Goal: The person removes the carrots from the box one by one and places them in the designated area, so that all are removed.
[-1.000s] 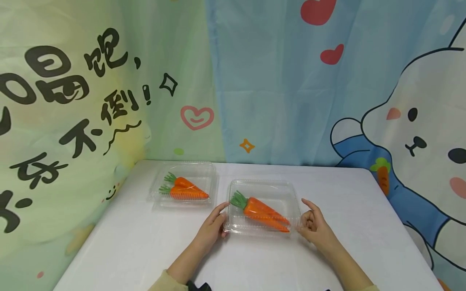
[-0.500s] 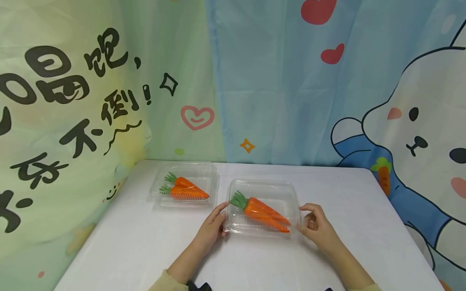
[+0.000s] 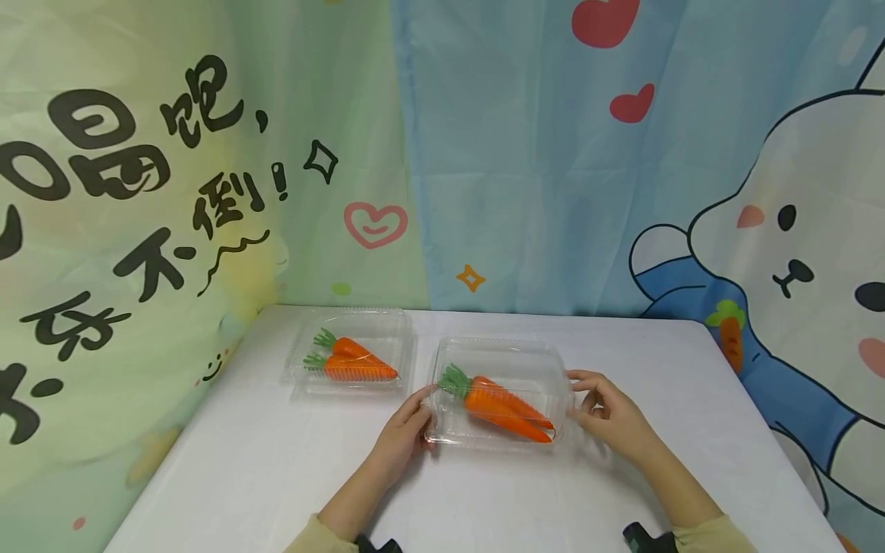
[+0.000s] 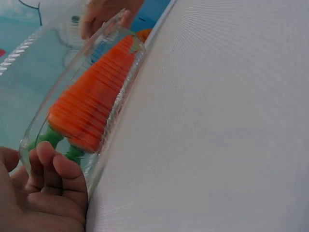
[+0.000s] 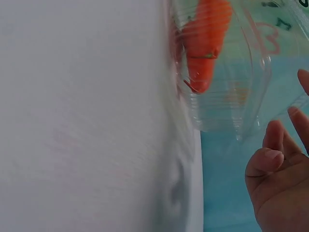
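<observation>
A clear plastic clamshell box [image 3: 528, 369] with two orange toy carrots [image 3: 508, 411] inside stands at the middle of the table, its lid over them. My left hand [image 3: 401, 434] holds the box's left side; in the left wrist view its fingers [image 4: 67, 166] curl at the corner by the green carrot tops [image 4: 53, 137]. At the opposite side is my right hand [image 3: 615, 418], index finger reaching the box's right edge. The right wrist view shows that hand [image 5: 285, 193] with loosely bent fingers beside the box's rim, spread apart from one another.
A second clear clamshell box [image 3: 387, 326], also with two carrots [image 3: 353, 361], stands behind and to the left on the white table [image 3: 691, 384]. A printed curtain [image 3: 518, 192] hangs behind the table's far edge.
My right hand has shifted slightly up and outward along the box's right edge, its index finger straightening. The box and carrots have moved very slightly. The left hand stays at its side.
</observation>
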Tool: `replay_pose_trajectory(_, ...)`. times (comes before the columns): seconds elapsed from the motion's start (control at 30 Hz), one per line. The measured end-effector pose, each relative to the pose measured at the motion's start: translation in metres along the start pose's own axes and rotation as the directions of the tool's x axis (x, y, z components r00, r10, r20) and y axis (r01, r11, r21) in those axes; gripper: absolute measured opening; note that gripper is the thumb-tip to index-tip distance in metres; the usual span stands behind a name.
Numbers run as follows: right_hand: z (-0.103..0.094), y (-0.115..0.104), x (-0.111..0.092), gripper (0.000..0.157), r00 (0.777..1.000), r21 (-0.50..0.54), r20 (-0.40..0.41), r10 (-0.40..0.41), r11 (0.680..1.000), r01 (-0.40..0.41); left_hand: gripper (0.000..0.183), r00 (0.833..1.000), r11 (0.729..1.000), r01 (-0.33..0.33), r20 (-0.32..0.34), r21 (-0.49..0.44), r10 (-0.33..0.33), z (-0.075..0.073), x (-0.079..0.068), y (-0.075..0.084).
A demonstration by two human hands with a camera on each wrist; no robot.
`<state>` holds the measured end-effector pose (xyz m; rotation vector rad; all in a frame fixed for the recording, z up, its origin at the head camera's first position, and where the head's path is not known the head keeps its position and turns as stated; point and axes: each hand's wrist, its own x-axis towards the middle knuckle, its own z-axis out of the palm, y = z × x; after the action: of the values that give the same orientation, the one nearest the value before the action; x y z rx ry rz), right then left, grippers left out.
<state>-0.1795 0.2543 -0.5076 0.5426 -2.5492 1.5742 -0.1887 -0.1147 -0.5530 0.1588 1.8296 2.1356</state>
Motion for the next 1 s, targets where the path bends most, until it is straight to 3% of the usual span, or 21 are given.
replay_pose_trajectory(0.17, -0.010, -0.009, 0.009, 0.035, 0.994, -0.098, -0.018, 0.105, 0.990, -0.106, 0.056, 0.999, 0.998, -0.042, -0.017, 0.055, 0.043, 0.001, -0.001, 0.003)
replay_pose_trajectory(0.37, -0.021, -0.018, 0.024, 0.025, 0.976, -0.137, -0.039, 0.212, 0.967, -0.215, 0.061, 0.985, 0.970, -0.170, 0.002, 0.175, 0.173, -0.003, 0.002, -0.001)
replay_pose_trajectory(0.53, -0.024, -0.019, 0.037, 0.026, 0.987, -0.207, -0.048, 0.154, 0.965, -0.160, 0.060, 0.969, 0.946, -0.245, 0.044, 0.210, 0.242, -0.005, 0.003, -0.003)
replay_pose_trajectory(0.67, -0.025, -0.017, 0.049, 0.032, 0.990, -0.239, -0.036, 0.138, 0.960, -0.143, 0.057, 0.971, 0.945, -0.239, 0.046, 0.225, 0.235, -0.004, 0.001, -0.001)
replay_pose_trajectory(0.83, -0.028, -0.009, 0.063, 0.039, 0.991, -0.135, -0.018, 0.136, 0.981, -0.137, 0.058, 0.978, 0.947, -0.210, 0.042, 0.244, 0.206, -0.003, -0.001, 0.003)
replay_pose_trajectory(1.0, -0.033, -0.003, 0.075, 0.039, 0.993, -0.056, 0.023, 0.118, 0.992, -0.116, 0.058, 0.975, 0.943, -0.221, 0.052, 0.247, 0.215, -0.004, -0.001, 0.002)
